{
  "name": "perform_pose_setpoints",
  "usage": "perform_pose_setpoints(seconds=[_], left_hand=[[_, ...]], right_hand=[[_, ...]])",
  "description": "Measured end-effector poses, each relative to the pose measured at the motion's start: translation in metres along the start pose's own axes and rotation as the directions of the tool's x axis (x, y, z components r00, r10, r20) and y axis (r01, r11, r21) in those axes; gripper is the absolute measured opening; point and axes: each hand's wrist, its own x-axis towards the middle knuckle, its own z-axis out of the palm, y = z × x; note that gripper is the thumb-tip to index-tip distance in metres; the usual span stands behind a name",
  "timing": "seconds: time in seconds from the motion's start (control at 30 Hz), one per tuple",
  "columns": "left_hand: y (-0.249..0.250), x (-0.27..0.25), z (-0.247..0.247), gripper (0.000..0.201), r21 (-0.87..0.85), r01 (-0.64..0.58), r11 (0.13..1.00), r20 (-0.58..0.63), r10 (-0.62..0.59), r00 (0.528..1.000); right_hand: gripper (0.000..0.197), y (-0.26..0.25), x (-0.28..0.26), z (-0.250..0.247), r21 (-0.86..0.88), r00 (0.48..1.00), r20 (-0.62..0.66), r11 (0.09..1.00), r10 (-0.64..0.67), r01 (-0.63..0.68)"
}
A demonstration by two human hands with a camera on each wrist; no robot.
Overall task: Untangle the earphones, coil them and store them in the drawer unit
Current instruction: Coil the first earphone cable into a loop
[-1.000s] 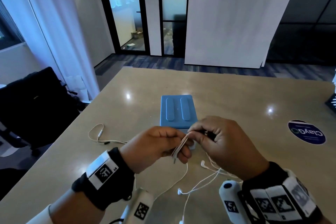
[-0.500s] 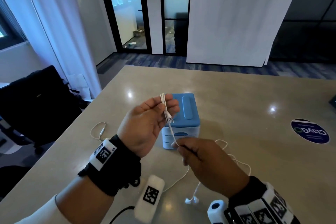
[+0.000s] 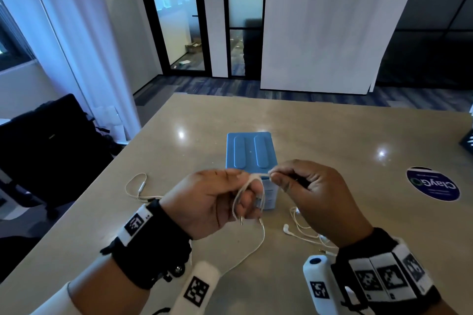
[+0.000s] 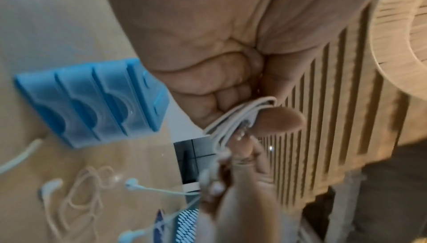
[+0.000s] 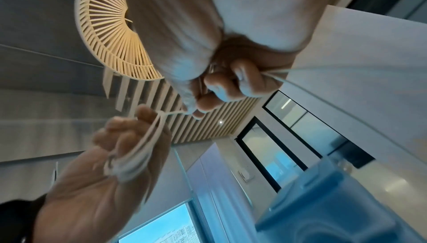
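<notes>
White earphone cable (image 3: 249, 188) is looped several times round the fingers of my left hand (image 3: 217, 199), which grips the coil (image 4: 233, 119) above the table. My right hand (image 3: 294, 181) pinches the cable just right of the coil and holds it taut (image 5: 171, 113). The plug hangs below the left fingers. The rest of the cable, with earbuds (image 3: 286, 228), trails on the table under my hands. The blue drawer unit (image 3: 250, 156) stands just behind the hands, its drawers closed (image 4: 92, 100).
A second white cable (image 3: 139, 186) lies on the table (image 3: 332, 135) to the left. A round dark sticker (image 3: 432, 184) is on the table at the right. A dark chair (image 3: 51, 148) stands off the table's left edge.
My left hand came down from its raised position, and my right hand rose from below to meet it, bringing the cable over the left fingers.
</notes>
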Motion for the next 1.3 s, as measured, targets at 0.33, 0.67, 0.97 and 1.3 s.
perform_pose_setpoints(seconds=[0.33, 0.67, 0.97, 1.3], left_hand=[[0.01, 0.017, -0.014, 0.023, 0.117, -0.465, 0.877, -0.471, 0.461, 0.752], [-0.014, 0.007, -0.01, 0.025, 0.69, -0.17, 0.704, -0.04, 0.27, 0.962], [-0.004, 0.002, 0.006, 0.028, 0.058, -0.071, 0.996, 0.051, 0.068, 0.996], [0.0, 0.016, 0.008, 0.029, -0.194, -0.2, 0.96, -0.097, 0.184, 0.978]], right_hand=[[0.023, -0.001, -0.03, 0.047, -0.179, 0.936, 0.351, 0.983, 0.029, 0.037], [0.008, -0.027, 0.006, -0.009, -0.286, 0.952, 0.232, 0.922, -0.199, 0.262], [0.015, 0.0, 0.006, 0.003, 0.151, 0.997, -0.003, 0.986, 0.074, -0.073], [0.021, -0.011, -0.005, 0.032, 0.607, 0.913, 0.248, 0.683, 0.323, -0.407]])
